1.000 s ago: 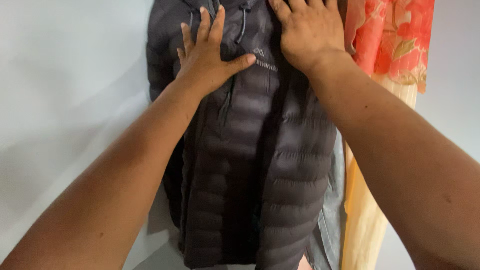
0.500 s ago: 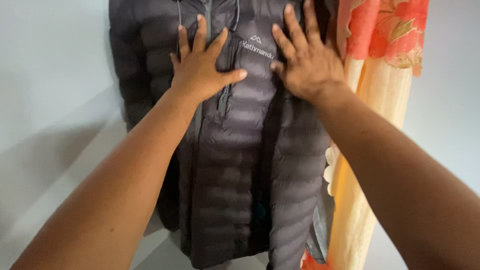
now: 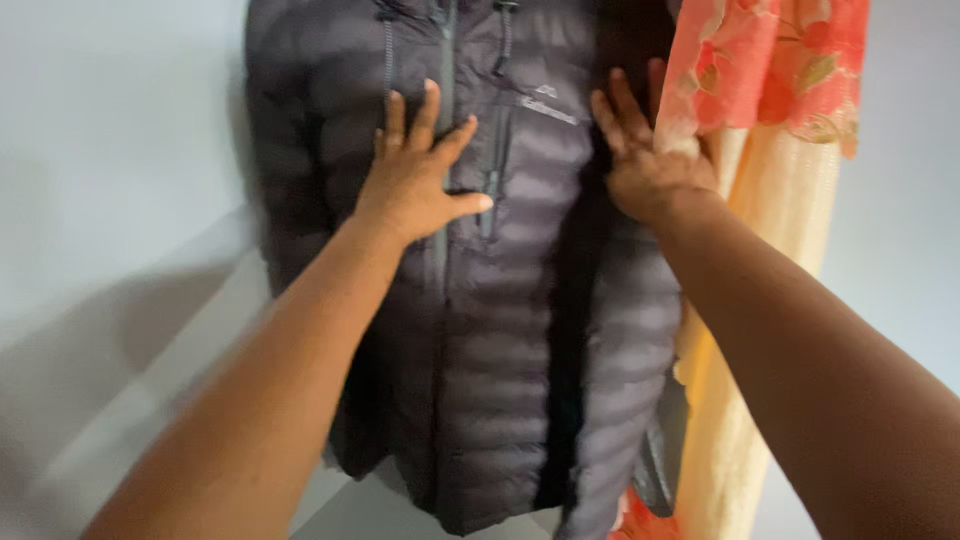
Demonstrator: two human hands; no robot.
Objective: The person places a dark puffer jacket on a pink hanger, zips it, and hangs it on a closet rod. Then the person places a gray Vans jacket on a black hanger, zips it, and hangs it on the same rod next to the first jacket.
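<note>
Pressing flat, my left hand (image 3: pixel 415 175) lies open on the chest of the jacket (image 3: pixel 500 300), fingers spread beside the zip, gripping nothing. My right hand (image 3: pixel 645 160) rests on the jacket's right edge, fingers straight; whether they curl round the fabric I cannot tell. The jacket hangs against the pale wall (image 3: pixel 120 150), touching a floral cloth (image 3: pixel 770 70) and a yellow cloth (image 3: pixel 740 400) on its right. It looks light, soft and puffy, with a slick shell that should slide under a palm; I judge the front edges or collar the best hold. Its long axis runs vertical, collar up, hem down, front facing me.
</note>
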